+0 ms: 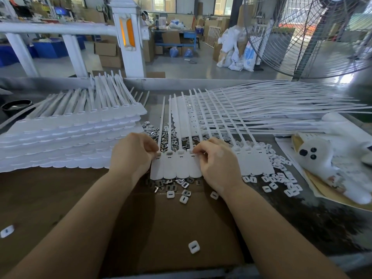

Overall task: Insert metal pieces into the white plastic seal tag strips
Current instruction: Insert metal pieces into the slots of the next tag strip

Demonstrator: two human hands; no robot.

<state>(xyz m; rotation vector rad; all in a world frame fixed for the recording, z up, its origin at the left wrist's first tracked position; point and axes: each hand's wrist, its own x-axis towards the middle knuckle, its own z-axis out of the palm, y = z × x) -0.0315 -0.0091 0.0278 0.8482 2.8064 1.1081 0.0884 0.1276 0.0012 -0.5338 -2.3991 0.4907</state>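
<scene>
- At the near middle of the table (302, 228), on a sheet of brown cardboard (60, 198), lay a joined row of white tag strips (177, 168), flat ends toward the person, thin tails running away.
- Left hand (131, 156) sat at the row's left end, fingers curled with thumb and forefinger pinched together at the slot of the leftmost tag; whatever they pinched was too small to make out.
- Right hand (217, 162) rested on the row, fingers curled down, tips pinched at the slot of the fourth tag; it hid the tags under the palm, and any piece between the fingertips could not be seen.
- Loose metal pieces (161, 135) lay beneath and beyond the row, partly covered by it; more showed at its near edge.
- White square caps (281, 178) were scattered to the right, a few on the cardboard nearer the person.
- Stack of tag sheets (70, 141) stood to the left, cut off by the frame edge.
- Second, fanned pile of strips (261, 109) lay behind right, tails blurred.
- Fan (312, 37) stood at far right, only partly in frame.
</scene>
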